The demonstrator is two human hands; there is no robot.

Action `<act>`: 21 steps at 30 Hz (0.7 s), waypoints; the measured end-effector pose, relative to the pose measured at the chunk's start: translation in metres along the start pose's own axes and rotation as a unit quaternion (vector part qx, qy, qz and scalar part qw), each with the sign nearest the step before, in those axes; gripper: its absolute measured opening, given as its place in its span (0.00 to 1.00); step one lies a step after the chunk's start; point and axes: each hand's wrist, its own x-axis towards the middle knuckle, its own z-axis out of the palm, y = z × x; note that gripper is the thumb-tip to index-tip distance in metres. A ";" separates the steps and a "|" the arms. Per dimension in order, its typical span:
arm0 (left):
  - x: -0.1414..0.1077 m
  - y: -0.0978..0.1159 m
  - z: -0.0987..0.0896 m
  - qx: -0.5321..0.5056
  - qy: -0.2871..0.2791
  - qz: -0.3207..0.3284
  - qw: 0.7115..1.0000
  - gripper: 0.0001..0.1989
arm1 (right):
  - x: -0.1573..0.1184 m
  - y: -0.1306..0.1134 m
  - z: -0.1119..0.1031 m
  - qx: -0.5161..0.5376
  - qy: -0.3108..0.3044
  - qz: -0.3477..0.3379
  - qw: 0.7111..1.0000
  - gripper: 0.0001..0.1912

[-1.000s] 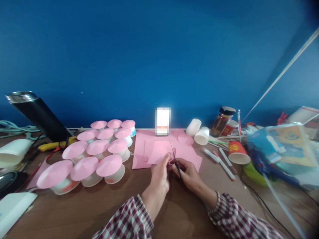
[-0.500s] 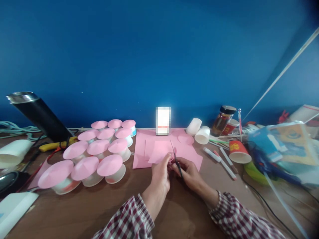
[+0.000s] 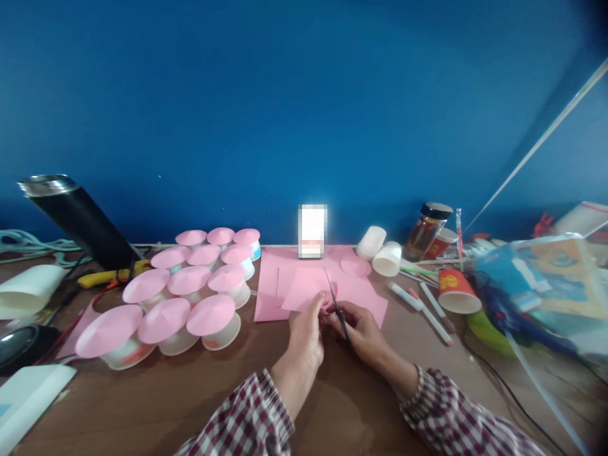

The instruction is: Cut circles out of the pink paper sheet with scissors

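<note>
Wrapped around dark-handled scissors (image 3: 342,326), right hand (image 3: 358,329), fingers bent close. Opposite and just beside, left hand (image 3: 306,339), thumb and fingers apparently pinched narrow on the near edge of a light pink sheet (image 3: 304,288). Finger undersides out of view; exact grip on paper and gap between blades impossible to tell. Blades slanting forward and slightly left from the right hand, along the right side of the light pink sheet; paper directly ahead of the left thumb, nearer to the left hand, with the scissors' long axis running mostly away from the body.

Beyond and beneath, larger pink sheets (image 3: 266,304), with a pink disc (image 3: 356,266) toward the far right. At the back edge, a bright, blurred screen (image 3: 311,231), upright against a blue wall (image 3: 304,114). To the left, on brown tabletop (image 3: 266,405), four rows of cups under pink cones (image 3: 210,315), near enough to hem in that side. To the right, two white cups (image 3: 387,259), loose pens (image 3: 434,323) and a tipped red cup (image 3: 458,294). Between blades and sheet, no obstacle in sight.
</note>
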 end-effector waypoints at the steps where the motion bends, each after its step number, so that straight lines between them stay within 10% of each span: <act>1: 0.001 0.000 0.000 0.002 0.002 -0.002 1.000 0.06 | 0.000 0.000 0.000 0.005 -0.001 0.000 1.000 0.17; 21: -0.002 0.001 0.001 0.011 0.018 -0.004 1.000 0.07 | -0.001 -0.003 -0.001 0.004 0.000 -0.009 1.000 0.16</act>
